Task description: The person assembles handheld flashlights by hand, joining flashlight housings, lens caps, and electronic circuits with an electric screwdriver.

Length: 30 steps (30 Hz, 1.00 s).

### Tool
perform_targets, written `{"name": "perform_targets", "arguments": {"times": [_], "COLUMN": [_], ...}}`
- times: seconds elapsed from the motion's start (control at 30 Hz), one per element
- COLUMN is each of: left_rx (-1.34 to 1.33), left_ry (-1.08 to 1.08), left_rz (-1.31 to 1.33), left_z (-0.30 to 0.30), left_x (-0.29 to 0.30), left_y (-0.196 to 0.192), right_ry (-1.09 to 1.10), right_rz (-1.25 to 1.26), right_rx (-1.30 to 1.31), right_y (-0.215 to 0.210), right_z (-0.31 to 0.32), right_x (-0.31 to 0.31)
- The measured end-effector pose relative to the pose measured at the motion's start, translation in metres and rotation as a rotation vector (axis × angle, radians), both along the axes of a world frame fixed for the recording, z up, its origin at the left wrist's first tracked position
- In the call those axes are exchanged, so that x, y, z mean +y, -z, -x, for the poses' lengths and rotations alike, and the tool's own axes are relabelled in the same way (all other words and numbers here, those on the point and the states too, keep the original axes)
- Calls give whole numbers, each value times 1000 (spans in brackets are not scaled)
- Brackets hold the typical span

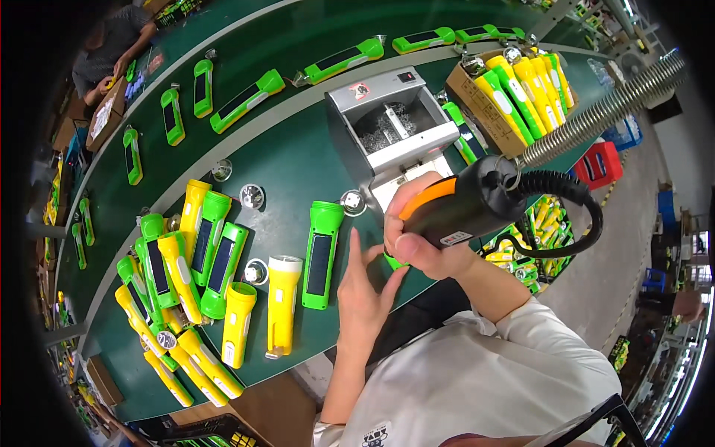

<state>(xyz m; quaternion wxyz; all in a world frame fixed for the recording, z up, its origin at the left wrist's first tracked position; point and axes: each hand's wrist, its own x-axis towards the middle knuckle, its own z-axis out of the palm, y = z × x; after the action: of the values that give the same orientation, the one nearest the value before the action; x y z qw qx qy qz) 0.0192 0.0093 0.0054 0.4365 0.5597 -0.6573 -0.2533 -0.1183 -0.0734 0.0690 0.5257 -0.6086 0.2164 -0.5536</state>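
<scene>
My right hand (414, 232) grips a black and orange electric screwdriver (463, 206), which hangs from a coiled metal spring (605, 112) and a black cable. My left hand (363, 289) is raised just left of it, fingers apart, touching a small green piece (392, 262) that is mostly hidden under the right hand. A green flashlight (322, 254) lies just left of my left hand, beside a yellow flashlight (282, 304). A grey screw feeder box (387, 127) with loose screws stands behind the hands.
A pile of green and yellow flashlights (186, 276) covers the left of the green bench. A cardboard box (497, 103) of flashlights stands at the back right. More green flashlights ride a conveyor belt (246, 98) behind. Another person (112, 52) works at the far left.
</scene>
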Motion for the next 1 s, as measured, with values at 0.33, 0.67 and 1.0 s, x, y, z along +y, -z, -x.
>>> {"name": "perform_targets", "arguments": {"times": [0.33, 0.67, 1.0], "left_rx": [-21, 1, 15], "left_ry": [49, 62, 8], "left_rz": [-37, -31, -9], "left_z": [-8, -5, 3], "left_x": [9, 5, 4], "left_y": [6, 0, 1], "right_ry": [-55, -68, 257], "right_rz": [322, 356, 302], "right_rx": [338, 253, -319], "right_y": [-7, -3, -38], "right_z": [-3, 2, 57], "right_x": [-2, -1, -17]}}
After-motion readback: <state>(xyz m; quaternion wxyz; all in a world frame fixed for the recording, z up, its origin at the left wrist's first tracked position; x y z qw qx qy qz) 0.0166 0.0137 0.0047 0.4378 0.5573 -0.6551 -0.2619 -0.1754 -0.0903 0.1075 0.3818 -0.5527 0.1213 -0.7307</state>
